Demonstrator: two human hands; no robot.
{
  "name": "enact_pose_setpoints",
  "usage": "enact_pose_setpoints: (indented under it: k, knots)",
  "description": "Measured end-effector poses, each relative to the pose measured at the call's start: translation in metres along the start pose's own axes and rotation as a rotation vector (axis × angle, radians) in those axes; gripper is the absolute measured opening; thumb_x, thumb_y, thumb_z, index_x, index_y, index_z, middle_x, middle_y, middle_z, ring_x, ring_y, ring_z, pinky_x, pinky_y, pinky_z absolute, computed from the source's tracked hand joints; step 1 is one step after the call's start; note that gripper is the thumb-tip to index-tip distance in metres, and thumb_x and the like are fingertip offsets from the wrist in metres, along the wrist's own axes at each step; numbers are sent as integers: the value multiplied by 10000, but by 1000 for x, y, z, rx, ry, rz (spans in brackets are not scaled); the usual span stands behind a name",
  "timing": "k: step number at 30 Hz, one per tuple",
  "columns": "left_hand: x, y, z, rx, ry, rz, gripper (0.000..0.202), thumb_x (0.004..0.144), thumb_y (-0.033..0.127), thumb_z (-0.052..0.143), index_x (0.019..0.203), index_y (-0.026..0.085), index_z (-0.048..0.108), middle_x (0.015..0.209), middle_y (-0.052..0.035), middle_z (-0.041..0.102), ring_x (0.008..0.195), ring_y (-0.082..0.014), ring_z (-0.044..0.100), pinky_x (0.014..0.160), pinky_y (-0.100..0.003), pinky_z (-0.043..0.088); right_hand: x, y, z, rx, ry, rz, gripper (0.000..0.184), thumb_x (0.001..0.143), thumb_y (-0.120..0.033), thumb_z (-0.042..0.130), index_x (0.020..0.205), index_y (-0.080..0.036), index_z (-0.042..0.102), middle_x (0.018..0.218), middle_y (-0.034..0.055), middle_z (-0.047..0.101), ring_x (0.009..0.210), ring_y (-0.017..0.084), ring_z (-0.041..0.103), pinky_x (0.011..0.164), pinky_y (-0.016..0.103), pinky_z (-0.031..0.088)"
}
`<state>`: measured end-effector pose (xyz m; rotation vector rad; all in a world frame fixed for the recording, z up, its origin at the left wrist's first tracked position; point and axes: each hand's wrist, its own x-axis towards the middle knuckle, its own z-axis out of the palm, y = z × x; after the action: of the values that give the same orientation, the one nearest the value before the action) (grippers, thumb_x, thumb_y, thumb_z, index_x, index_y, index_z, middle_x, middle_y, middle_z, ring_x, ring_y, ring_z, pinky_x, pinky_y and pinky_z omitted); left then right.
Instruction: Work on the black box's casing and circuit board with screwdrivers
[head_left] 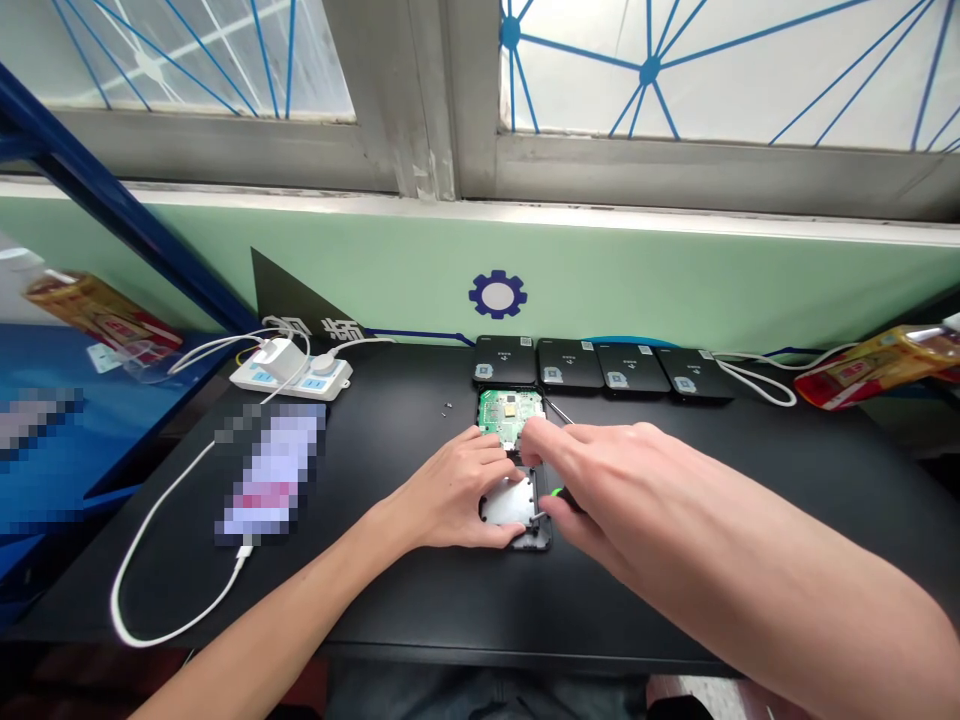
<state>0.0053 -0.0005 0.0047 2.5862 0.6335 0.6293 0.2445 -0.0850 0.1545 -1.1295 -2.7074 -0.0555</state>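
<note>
My left hand is closed around a small black plastic casing with a silver metal plate, thumb on the near edge and fingers on the far one. My right hand grips what looks like a screwdriver with a black and green handle, mostly hidden in the palm. Its thin tip meets the casing's right side. Just beyond my fingers lies an open black box with a green circuit board. A thin metal rod lies beside it, partly behind my right hand.
Several closed black boxes line the back of the black table. Tiny screws lie left of the board. At left are a power strip, a blurred phone and its white cable. A bottle lies at right.
</note>
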Motion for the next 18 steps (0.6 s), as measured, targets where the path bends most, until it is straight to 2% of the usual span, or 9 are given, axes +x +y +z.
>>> enact_pose_setpoints:
  k: [2, 3, 5, 7, 8, 10, 13, 14, 18]
  knots:
    - [1, 0, 0, 7, 9, 13, 250, 819, 362, 830, 906, 219, 644, 846, -21, 700, 852, -249, 655, 865, -400, 471, -1, -1, -5, -7, 10, -43, 562, 887, -14, 464, 1406, -135, 641, 1224, 153, 800, 957, 314, 780, 754, 475, 652]
    - [1, 1, -1, 16, 10, 17, 254, 822, 367, 831, 904, 218, 641, 839, -20, 695, 849, -248, 652, 856, -398, 462, 0, -2, -8, -31, -15, -62, 536, 862, -13, 473, 1335, -150, 685, 1190, 145, 809, 917, 308, 775, 716, 457, 638]
    - [2, 2, -2, 32, 1, 21, 269, 841, 392, 834, 911, 216, 642, 840, -20, 692, 856, -248, 652, 849, -396, 446, 4, -3, -11, -71, -102, -41, 361, 870, -44, 540, 1112, -209, 751, 1057, 109, 819, 781, 279, 752, 632, 414, 591]
    - [2, 3, -3, 42, -16, 24, 270, 858, 403, 828, 921, 214, 646, 867, -26, 702, 877, -251, 660, 848, -394, 434, 10, -3, -12, -71, -182, 25, 181, 920, -102, 625, 927, -248, 733, 885, 56, 786, 626, 240, 686, 556, 388, 534]
    - [2, 4, -4, 46, -19, 28, 260, 860, 394, 824, 925, 213, 649, 884, -28, 709, 887, -252, 664, 848, -394, 429, 11, -2, -11, -57, -200, 57, 159, 942, -121, 647, 894, -254, 719, 842, 36, 767, 599, 227, 668, 554, 381, 531]
    - [3, 5, -4, 56, -6, 38, 231, 848, 359, 817, 930, 213, 658, 916, -32, 727, 905, -256, 673, 863, -397, 429, 11, 0, -10, -19, -148, 66, 162, 982, -118, 623, 959, -238, 730, 873, 31, 770, 654, 221, 693, 620, 378, 578]
    - [3, 5, -4, 79, 13, 39, 211, 832, 344, 816, 920, 217, 672, 916, -34, 737, 913, -260, 676, 905, -410, 435, 4, 2, -10, 10, 34, -2, 267, 1042, -123, 520, 1201, -146, 732, 1094, 102, 808, 912, 252, 766, 825, 406, 649]
    - [3, 6, -4, 88, 10, 35, 213, 832, 350, 818, 919, 215, 678, 911, -35, 735, 913, -262, 675, 913, -415, 433, 2, 3, -10, -1, 70, -14, 286, 1059, -147, 498, 1232, -120, 724, 1135, 124, 806, 956, 269, 768, 851, 430, 655]
    - [3, 8, -6, 90, 5, 15, 280, 848, 381, 828, 1034, 193, 738, 926, -46, 739, 923, -267, 672, 924, -425, 417, -1, 5, -11, -75, 41, 25, 264, 1075, -169, 489, 1132, -153, 746, 1062, 120, 812, 886, 295, 771, 758, 454, 652]
